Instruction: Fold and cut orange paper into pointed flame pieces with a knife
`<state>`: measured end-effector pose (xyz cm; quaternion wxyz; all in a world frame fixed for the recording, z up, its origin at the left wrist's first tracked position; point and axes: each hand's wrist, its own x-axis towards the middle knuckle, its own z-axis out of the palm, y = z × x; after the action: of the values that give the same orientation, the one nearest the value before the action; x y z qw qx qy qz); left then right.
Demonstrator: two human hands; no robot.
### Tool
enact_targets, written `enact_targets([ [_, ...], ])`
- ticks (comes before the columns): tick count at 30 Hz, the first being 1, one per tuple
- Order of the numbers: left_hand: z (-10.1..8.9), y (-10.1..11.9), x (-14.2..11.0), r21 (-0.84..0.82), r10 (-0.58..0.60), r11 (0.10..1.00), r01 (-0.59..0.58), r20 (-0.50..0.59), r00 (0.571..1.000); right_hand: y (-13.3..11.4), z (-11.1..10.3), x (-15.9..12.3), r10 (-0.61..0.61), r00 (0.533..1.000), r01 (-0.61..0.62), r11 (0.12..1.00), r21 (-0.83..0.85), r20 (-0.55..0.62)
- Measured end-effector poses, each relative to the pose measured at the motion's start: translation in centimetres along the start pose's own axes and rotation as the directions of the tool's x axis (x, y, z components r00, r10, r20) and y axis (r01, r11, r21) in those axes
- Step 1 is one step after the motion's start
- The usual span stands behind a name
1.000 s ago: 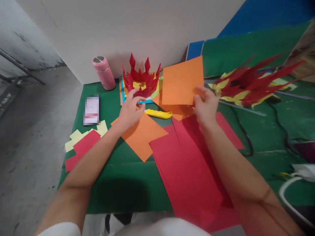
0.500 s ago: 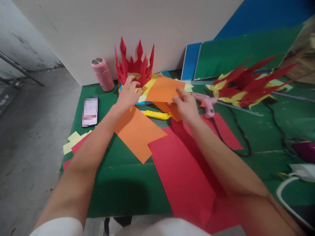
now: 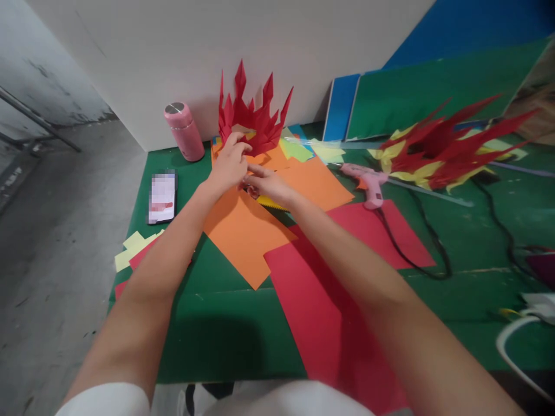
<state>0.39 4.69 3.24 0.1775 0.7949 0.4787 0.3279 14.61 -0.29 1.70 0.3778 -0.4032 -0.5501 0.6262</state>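
Meanwhile, your right hand (image 3: 269,188) had swung inward from the right, where it had held an orange sheet up off the surface (image 3: 229,323). It now lay just in front of your left hand (image 3: 229,162), fingers loosely bent; whether it gripped anything you could not tell from this angle. Left hand: half-curled at the front of the red paper crown (image 3: 266,130), pinch or mere touch unclear.

The crown stood points up near the wall, farther back than a second earlier. Orange paper (image 3: 280,159) showed just before its foot, probably the sheet you had carried, now laid on the coloured stack. Judged from that, your work had passed from moving paper to the crown's seat.

Also noted: the pink glue gun (image 3: 370,182), hidden a second earlier, lay uncovered at right. Your right hand partly covered the yellow cutter (image 3: 273,204); its blade end was out of sight.
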Motion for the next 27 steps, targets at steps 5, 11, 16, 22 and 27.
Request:
enact_targets([
  [5, 0.9, -1.5, -0.1, 0.003, 0.058, 0.998, -0.058, 0.007, 0.998, 0.4, -0.9, -2.5, -0.142, 0.99, 0.138, 0.938, -0.317, 0.013],
  [11, 0.8, -1.5, -1.1, 0.027, 0.015, 0.999, -0.018, 0.088, 0.996, -0.4, -1.9, -6.9, -0.209, 0.978, 0.155, 0.697, -0.7, 0.007],
  [16, -0.6, -0.5, -4.2, 0.018, 0.047, 0.999, -0.047, -0.028, 0.998, -0.7, -2.1, -10.6, -0.149, 0.986, 0.142, 0.537, -0.831, 0.072],
  [22, -2.0, -1.9, -8.3, 0.138, -0.195, 0.973, 0.186, 0.05, 0.98, 0.6, -1.9, -11.7, -0.124, 0.992, 0.09, 0.556, -0.827, 0.025],
  [27, -2.1, -2.7, -9.7, 0.112, -0.174, 0.98, 0.163, 0.092, 0.98, 1.9, -1.0, -11.2, -0.113, 0.994, 0.082, 0.759, -0.646, -0.006],
])
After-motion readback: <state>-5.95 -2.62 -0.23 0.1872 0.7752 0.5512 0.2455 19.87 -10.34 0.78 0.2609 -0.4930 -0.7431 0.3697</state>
